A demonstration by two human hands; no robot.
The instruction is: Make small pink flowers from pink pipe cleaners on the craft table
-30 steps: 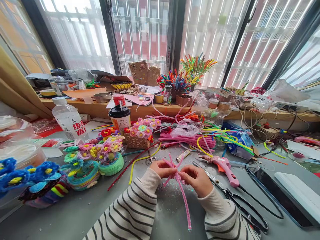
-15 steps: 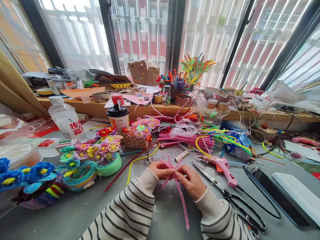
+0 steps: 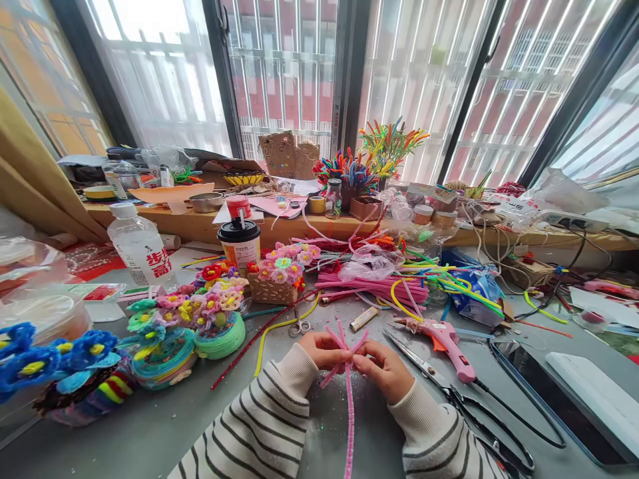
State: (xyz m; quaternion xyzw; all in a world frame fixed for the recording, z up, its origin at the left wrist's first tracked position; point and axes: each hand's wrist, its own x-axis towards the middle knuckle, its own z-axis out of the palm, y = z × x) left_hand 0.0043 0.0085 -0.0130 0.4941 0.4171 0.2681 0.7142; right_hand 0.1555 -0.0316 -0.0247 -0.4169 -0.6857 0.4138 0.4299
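Containers, tabletop (image 3: 200, 426), left half: four flower holders. Striped pot (image 3: 107, 396), nearest the left edge, bears blue flowers (image 3: 96, 347); teal pot (image 3: 167, 379) and mint-green pot (image 3: 222, 344) stand just to its right, both with mixed-colour flowers; brown basket (image 3: 272, 293), farther back, is filled with mainly pink flowers (image 3: 282, 263). Also one clear bottle (image 3: 142, 249), capped and upright toward the far left corner, and one paper cup (image 3: 240, 253) with black lid and straw, behind the basket. Clear tub (image 3: 52, 309) at the left edge: contents not readable through the plastic.

Hands, two, above the middle of the tabletop toward the near edge. Left hand (image 3: 324, 352): thumb and forefinger closed in a pinch on the pink pipe-cleaner piece (image 3: 349, 416). Right hand (image 3: 384, 372): fingertips likewise brought together on it, just beside the left. Several short ends fan out around the fingers; one long strand runs toward the near edge.

Tools: two scissors, small pair (image 3: 300, 326) beyond the left hand, large pair (image 3: 429, 372) right of the right hand; one lighter (image 3: 364, 319); one pink glue gun (image 3: 449, 342). Toward the right edge: one phone (image 3: 554, 399), one white slab (image 3: 594, 392).
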